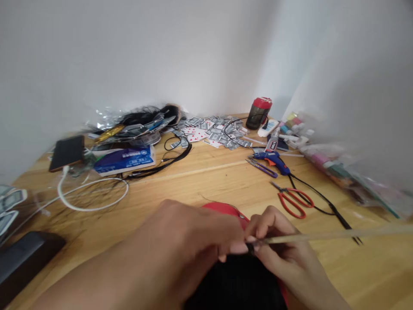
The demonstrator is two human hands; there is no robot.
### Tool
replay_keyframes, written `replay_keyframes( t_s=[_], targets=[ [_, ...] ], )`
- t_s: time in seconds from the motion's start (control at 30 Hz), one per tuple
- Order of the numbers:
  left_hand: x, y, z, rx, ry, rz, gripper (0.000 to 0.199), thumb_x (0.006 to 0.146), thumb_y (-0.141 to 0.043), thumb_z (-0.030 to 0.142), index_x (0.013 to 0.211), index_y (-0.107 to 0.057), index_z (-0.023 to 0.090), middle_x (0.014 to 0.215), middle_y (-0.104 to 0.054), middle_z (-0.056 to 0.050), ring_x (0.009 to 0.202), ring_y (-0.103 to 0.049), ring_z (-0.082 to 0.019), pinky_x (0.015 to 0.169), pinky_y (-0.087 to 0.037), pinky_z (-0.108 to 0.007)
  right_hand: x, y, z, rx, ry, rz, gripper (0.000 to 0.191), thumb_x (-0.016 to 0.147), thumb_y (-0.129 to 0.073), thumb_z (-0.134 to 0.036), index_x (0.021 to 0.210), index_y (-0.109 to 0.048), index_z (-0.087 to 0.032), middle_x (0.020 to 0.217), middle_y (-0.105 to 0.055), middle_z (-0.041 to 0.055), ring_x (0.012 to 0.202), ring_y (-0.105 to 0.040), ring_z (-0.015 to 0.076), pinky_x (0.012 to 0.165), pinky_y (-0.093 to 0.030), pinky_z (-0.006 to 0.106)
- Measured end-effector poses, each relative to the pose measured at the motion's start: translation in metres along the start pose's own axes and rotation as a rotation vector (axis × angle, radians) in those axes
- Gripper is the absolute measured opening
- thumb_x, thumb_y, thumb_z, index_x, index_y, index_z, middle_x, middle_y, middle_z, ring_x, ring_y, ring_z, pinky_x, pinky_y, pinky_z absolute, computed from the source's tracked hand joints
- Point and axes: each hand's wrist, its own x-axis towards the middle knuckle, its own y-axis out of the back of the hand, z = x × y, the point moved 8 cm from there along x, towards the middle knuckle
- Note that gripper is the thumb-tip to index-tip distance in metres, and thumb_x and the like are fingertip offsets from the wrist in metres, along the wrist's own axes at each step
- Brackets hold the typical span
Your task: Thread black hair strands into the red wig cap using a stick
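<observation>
Gripped between the fingertips of the right hand (287, 249) is the near end of a thin pale stick (322, 236), which is extended across the tabletop (206, 176) to the right edge of the view. A small black piece (250, 248) is enclosed where the fingertips of both hands are brought together; whether it is pinched by the blurred left hand (190, 228) cannot be told. Beneath the hands, at the near side, a red-and-black object (238, 286) is partly covered by them. Beyond the right hand, red-handled scissors (284, 190) are laid near a blue glue gun (272, 159) and purple thread snips (263, 168). Playing cards (209, 132) are scattered toward the wall, with a phone (67, 153) placed at the left.
</observation>
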Motion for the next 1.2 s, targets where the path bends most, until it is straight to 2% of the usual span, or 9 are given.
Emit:
replay_keyframes(
  t_s=[0.13, 0.2, 0.37, 0.57, 0.73, 0.9, 1.03, 1.2],
  targets=[
    [0.021, -0.001, 0.022, -0.061, -0.085, -0.088, 0.026, 0.099, -0.048, 0.022, 0.076, -0.061, 0.021, 0.067, -0.058, 0.008, 0.06, -0.05, -0.007, 0.058, -0.036, -0.016, 0.001, 0.002, 0.003, -0.014, -0.013, 0.015, 0.027, 0.092, -0.063, -0.041, 0.074, -0.051, -0.024, 0.069, -0.058, -0.0017, 0.061, -0.051, 0.0154, 0.053, -0.037, 0.024],
    [0.026, -0.007, 0.025, -0.05, -0.085, -0.124, 0.025, 0.097, -0.05, 0.017, 0.073, -0.059, 0.02, 0.066, -0.055, 0.007, 0.059, -0.048, -0.007, 0.056, -0.033, -0.017, 0.002, 0.002, 0.005, -0.004, -0.026, 0.008, 0.028, 0.092, -0.062, -0.042, 0.073, -0.051, -0.024, 0.067, -0.056, -0.0022, 0.061, -0.05, 0.0155, 0.054, -0.037, 0.025],
    [0.026, -0.015, 0.025, 0.055, -0.065, -0.153, 0.026, 0.095, -0.051, 0.019, 0.069, -0.055, 0.019, 0.059, -0.046, 0.007, 0.053, -0.041, -0.009, 0.052, -0.028, -0.019, 0.003, 0.0, 0.006, 0.055, -0.024, -0.004, 0.029, 0.093, -0.062, -0.042, 0.074, -0.052, -0.023, 0.067, -0.054, -0.0033, 0.065, -0.05, 0.0152, 0.058, -0.038, 0.026],
    [0.029, -0.017, 0.026, 0.199, -0.037, -0.147, 0.025, 0.094, -0.048, 0.021, 0.071, -0.056, 0.02, 0.061, -0.056, 0.004, 0.057, -0.051, -0.012, 0.053, -0.03, -0.021, 0.004, 0.0, 0.004, 0.121, -0.003, -0.01, 0.028, 0.092, -0.065, -0.041, 0.074, -0.053, -0.023, 0.068, -0.056, -0.0038, 0.066, -0.051, 0.0142, 0.06, -0.039, 0.024],
    [0.031, -0.019, 0.032, 0.31, -0.072, -0.125, 0.023, 0.092, -0.047, 0.022, 0.073, -0.06, 0.022, 0.065, -0.066, 0.002, 0.061, -0.062, -0.016, 0.053, -0.031, -0.025, 0.007, 0.001, 0.002, 0.108, 0.025, -0.001, 0.029, 0.09, -0.067, -0.042, 0.073, -0.055, -0.022, 0.067, -0.057, -0.0027, 0.066, -0.053, 0.0156, 0.061, -0.04, 0.026],
    [0.029, -0.021, 0.042, 0.452, -0.046, -0.125, 0.022, 0.09, -0.046, 0.019, 0.089, -0.067, 0.026, 0.073, -0.073, 0.0, 0.067, -0.069, -0.023, 0.054, -0.036, -0.027, 0.008, 0.002, 0.001, 0.119, 0.038, 0.0, 0.03, 0.089, -0.068, -0.042, 0.071, -0.055, -0.022, 0.066, -0.057, -0.0019, 0.065, -0.055, 0.0166, 0.062, -0.042, 0.027],
    [0.028, -0.024, 0.049, 0.507, -0.049, -0.145, 0.024, 0.086, -0.048, 0.018, 0.1, -0.068, 0.023, 0.078, -0.075, -0.004, 0.065, -0.071, -0.026, 0.054, -0.044, -0.03, 0.008, 0.003, 0.0, 0.142, 0.043, 0.008, 0.03, 0.088, -0.069, -0.041, 0.07, -0.055, -0.021, 0.065, -0.058, -0.0021, 0.066, -0.057, 0.0165, 0.063, -0.042, 0.027],
    [0.029, -0.025, 0.054, 0.569, -0.098, -0.154, 0.024, 0.082, -0.05, 0.016, 0.093, -0.071, 0.02, 0.071, -0.073, -0.006, 0.061, -0.07, -0.027, 0.052, -0.044, -0.032, 0.01, 0.002, 0.002, 0.168, 0.014, 0.026, 0.03, 0.086, -0.072, -0.041, 0.07, -0.056, -0.021, 0.066, -0.059, -0.0017, 0.067, -0.059, 0.0171, 0.064, -0.044, 0.028]
  ],
)
